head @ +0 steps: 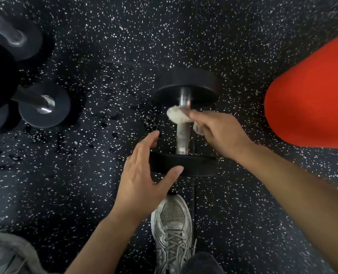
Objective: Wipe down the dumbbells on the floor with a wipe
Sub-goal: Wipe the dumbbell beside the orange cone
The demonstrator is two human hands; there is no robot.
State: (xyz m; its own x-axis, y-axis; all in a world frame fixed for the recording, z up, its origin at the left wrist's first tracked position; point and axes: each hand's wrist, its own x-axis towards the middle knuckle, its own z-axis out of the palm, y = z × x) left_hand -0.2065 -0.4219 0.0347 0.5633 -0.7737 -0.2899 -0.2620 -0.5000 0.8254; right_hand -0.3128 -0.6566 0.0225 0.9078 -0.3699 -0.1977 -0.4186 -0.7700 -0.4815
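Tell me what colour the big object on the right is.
Bright orange-red object, plain with no pattern, seen in the head view.

We can read no text, label, brand or number anywhere: not on the dumbbell [185, 123], the wipe [177, 115] or the shoe [172, 232].

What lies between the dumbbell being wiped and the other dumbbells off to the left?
In the head view, only bare speckled floor with dark wet-looking spots separates the dumbbell from the other dumbbells.
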